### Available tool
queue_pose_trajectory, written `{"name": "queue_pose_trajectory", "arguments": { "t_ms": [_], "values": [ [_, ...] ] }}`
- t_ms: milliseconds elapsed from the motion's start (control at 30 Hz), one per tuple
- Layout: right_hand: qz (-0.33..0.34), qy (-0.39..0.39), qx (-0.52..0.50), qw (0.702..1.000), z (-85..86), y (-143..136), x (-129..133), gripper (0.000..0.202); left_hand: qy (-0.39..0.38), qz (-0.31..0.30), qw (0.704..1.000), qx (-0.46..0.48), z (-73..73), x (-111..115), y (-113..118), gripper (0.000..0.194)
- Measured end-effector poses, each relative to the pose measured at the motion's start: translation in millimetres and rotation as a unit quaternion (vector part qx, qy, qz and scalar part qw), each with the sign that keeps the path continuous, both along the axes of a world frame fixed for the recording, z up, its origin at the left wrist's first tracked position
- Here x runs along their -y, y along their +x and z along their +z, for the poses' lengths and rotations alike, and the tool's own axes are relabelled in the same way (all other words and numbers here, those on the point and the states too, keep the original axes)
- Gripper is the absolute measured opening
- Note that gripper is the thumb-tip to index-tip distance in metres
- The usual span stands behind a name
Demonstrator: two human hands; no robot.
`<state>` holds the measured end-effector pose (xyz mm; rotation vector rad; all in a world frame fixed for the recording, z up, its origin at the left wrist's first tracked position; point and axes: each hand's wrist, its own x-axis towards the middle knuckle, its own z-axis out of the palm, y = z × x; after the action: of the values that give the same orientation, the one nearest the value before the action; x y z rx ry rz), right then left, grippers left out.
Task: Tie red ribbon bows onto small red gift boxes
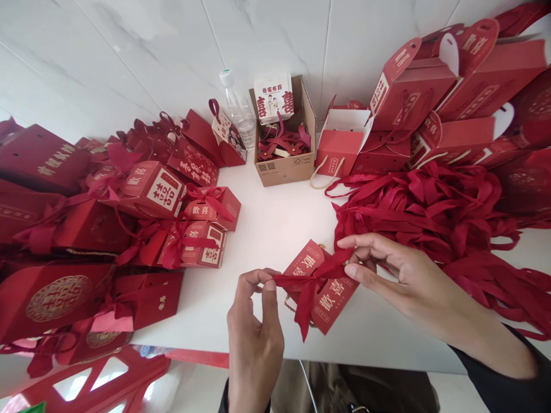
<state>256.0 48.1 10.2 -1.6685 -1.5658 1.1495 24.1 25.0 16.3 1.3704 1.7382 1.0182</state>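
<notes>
A red gift box point(329, 312) with gold Chinese characters lies on the white table in front of me, turned at an angle. Across its top a red ribbon point(306, 287) is crossed into a knot or bow, one tail hanging over the near side. My left hand point(257, 327) pinches the ribbon's left end between thumb and fingertips. On the other side my right hand point(379, 269) pinches the ribbon near the box's right edge. Part of a twisted gold cord shows at the box's left side.
Loose red ribbons point(413, 212) heap on the right, below stacked red boxes point(408, 92). A cardboard box point(286, 169) with cards and ribbon pieces stands at the back, beside a clear plastic bottle point(241, 115). Several ribboned red boxes point(198, 244) crowd the left; a red stool point(94, 381) is below.
</notes>
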Motion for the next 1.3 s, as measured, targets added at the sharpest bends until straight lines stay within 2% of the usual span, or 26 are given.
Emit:
{"name": "queue_pose_trajectory", "arguments": {
  "t_ms": [133,233,333,400,500,600,700,867,1067,1300],
  "values": [
    [0.000,-0.007,0.000,1.000,0.3,1,1,0.040,-0.005,0.024,0.999,0.030,2.0,-1,7,0.025],
    [0.002,-0.010,-0.004,1.000,1.3,1,1,0.041,0.014,0.031,0.999,0.034,1.0,-2,6,0.018],
    [-0.023,0.009,-0.021,0.999,1.5,1,1,0.044,0.031,0.056,0.998,0.008,4.3,2,4,0.012],
    [-0.047,0.011,-0.023,0.999,1.2,1,0,0.049,0.004,0.064,0.998,-0.028,8.3,9,4,0.020],
    [-0.046,-0.015,-0.022,0.999,0.9,0,-3,0.051,-0.016,0.011,0.996,-0.088,10.0,21,8,0.038],
    [-0.027,-0.015,-0.065,0.997,0.9,-4,-11,0.046,0.035,-0.051,0.990,-0.128,3.5,29,15,0.027],
    [-0.026,0.011,-0.108,0.994,1.7,-8,-19,0.036,0.052,-0.066,0.989,-0.119,-3.8,30,19,0.019],
    [-0.070,0.035,-0.129,0.989,5.0,-7,-22,0.033,0.037,-0.047,0.995,-0.075,-6.0,33,16,0.021],
    [-0.108,0.035,-0.156,0.981,8.8,-6,-20,0.031,0.009,-0.015,0.998,-0.067,-6.9,41,7,0.017],
    [-0.179,0.039,-0.182,0.966,12.3,-1,-19,0.034,-0.008,0.022,0.998,-0.055,-1.2,42,2,0.017]
  ]
}}
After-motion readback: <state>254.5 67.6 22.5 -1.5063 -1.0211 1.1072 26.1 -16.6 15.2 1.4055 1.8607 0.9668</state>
